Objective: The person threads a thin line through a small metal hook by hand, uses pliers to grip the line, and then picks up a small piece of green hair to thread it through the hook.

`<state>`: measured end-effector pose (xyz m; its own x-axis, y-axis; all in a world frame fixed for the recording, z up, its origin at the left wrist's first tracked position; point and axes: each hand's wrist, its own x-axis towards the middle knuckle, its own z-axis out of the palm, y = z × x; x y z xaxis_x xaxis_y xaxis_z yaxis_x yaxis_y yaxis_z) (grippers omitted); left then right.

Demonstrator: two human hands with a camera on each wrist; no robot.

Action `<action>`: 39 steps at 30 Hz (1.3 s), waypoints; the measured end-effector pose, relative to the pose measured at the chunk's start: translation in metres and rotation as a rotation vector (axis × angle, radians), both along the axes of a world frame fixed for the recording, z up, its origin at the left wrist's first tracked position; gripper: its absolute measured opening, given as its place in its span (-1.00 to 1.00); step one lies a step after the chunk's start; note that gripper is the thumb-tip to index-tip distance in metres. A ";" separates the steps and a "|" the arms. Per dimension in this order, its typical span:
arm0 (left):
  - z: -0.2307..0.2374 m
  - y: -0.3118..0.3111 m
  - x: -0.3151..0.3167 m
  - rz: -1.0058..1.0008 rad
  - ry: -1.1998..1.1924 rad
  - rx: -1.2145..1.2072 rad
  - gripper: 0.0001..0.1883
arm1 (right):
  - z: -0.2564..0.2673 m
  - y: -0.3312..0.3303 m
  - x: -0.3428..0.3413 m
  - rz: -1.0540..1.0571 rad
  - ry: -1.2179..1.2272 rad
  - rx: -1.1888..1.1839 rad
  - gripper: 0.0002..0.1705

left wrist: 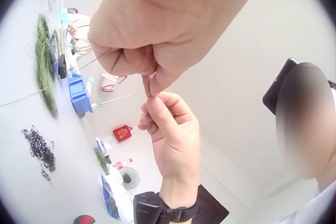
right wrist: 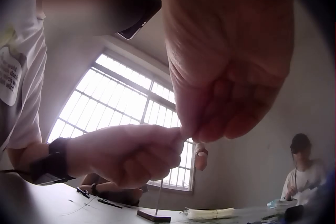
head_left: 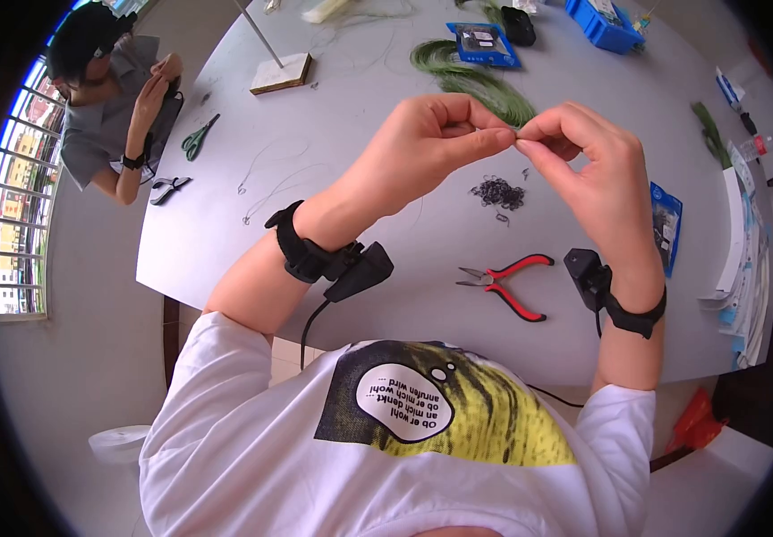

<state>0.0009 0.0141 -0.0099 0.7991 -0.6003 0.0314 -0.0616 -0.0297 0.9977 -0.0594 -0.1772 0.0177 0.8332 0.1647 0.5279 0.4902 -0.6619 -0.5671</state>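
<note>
In front of the chest, both hands meet at the fingertips above the table. My left hand (head_left: 431,134) pinches with thumb and forefinger, its other fingers curled in. A thin pale line (left wrist: 23,98) runs out of it in the left wrist view. Fingertip to fingertip with it, my right hand (head_left: 588,148) also pinches between thumb and forefinger. What the right fingertips hold is tiny and mostly hidden; I cannot tell its kind. Below the hands lies a pile of small black metal clips (head_left: 498,192). Nearer the body are red-handled pliers (head_left: 491,279).
Beyond the hands lie a green strand bundle (head_left: 503,98), a blue packet (head_left: 485,55) and a blue bin (head_left: 597,29). Leftward are green scissors (head_left: 195,141), a black cutting tool (head_left: 169,189), loose lines and a block with a rod (head_left: 281,75). Another person (head_left: 114,98) sits at left.
</note>
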 end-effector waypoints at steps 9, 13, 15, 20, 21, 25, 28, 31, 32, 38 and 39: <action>0.002 -0.015 0.005 -0.031 0.124 -0.013 -0.77 | 0.001 -0.012 -0.003 -0.092 0.051 0.069 -0.85; -0.005 -0.014 0.007 -0.055 0.148 -0.048 -0.78 | -0.001 -0.014 -0.002 -0.092 0.087 0.051 -0.82; -0.006 -0.011 0.009 -0.061 0.152 -0.058 -0.78 | 0.001 -0.014 -0.002 -0.087 0.109 0.049 -0.82; -0.004 -0.007 0.011 -0.045 0.150 -0.054 -0.80 | 0.001 -0.008 -0.001 -0.094 0.009 -0.050 -0.81; -0.004 -0.007 0.010 -0.042 0.157 -0.046 -0.80 | -0.001 -0.007 0.000 -0.092 0.011 -0.050 -0.81; -0.005 -0.008 0.010 -0.053 0.159 -0.054 -0.82 | -0.008 -0.006 0.003 -0.077 -0.012 -0.036 -0.85; -0.006 -0.008 0.010 -0.043 0.152 -0.073 -0.82 | -0.009 -0.006 0.004 -0.077 -0.010 -0.036 -0.87; -0.008 -0.008 0.011 -0.041 0.133 -0.061 -0.81 | -0.008 -0.005 0.003 -0.084 -0.002 -0.028 -0.88; -0.008 -0.009 0.011 -0.037 0.135 -0.055 -0.81 | -0.009 -0.004 0.003 -0.088 0.001 -0.021 -0.88; -0.007 -0.009 0.010 -0.031 0.144 -0.056 -0.82 | -0.010 -0.006 0.004 -0.075 0.004 -0.028 -0.87; -0.007 -0.010 0.010 -0.022 0.127 -0.073 -0.82 | -0.010 -0.006 0.004 -0.075 0.003 -0.028 -0.87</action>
<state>0.0105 0.0043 -0.0173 0.7862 -0.6174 -0.0247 0.0651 0.0430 0.9969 -0.0554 -0.1829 0.0076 0.8455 0.1166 0.5211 0.4367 -0.7126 -0.5491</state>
